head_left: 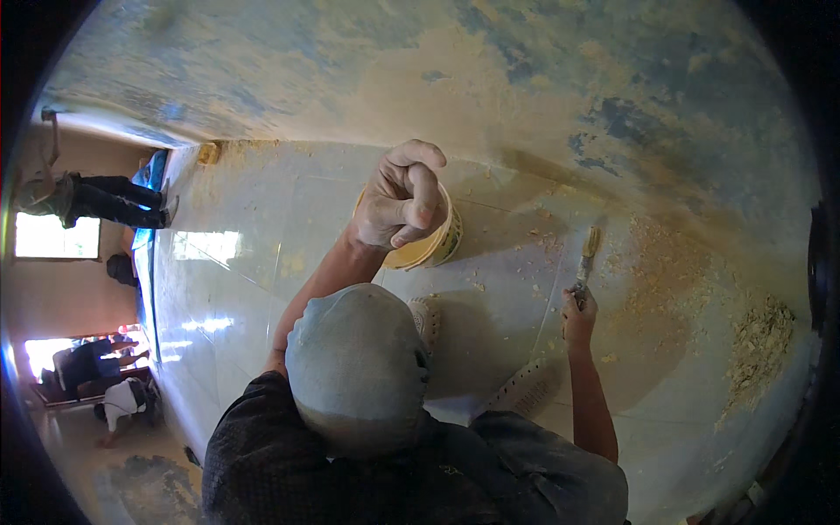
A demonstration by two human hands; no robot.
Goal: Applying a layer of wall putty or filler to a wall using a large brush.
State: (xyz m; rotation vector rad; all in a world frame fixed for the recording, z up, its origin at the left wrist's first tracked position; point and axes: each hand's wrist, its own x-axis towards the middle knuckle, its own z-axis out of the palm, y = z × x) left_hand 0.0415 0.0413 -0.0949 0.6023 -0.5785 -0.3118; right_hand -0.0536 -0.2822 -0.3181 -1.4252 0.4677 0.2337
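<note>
Paintbrush (587, 255) in the right hand (577, 317), left hand (398, 201) up in front of a bucket (450, 245)

The right hand grasps the paintbrush by its handle, the yellowish bristles pointing away from the person and toward the wall (420, 87). The left hand is raised, its fingers curled in toward the thumb; whether the tips meet or pinch anything, I cannot tell. Behind it, and partly hidden by it, the pale yellow bucket stands upright on the shiny tiled floor (306, 197). A pale shoe with holes (426, 319) shows near the bucket, and a second shoe (529, 389) lies nearer the right forearm. Flakes (665, 262) litter the tiles right of the paintbrush, with a thicker heap (759, 346) farther right. The wall is mottled blue and cream. At far left, a co-worker in dark trousers (118, 197) stands.
</note>
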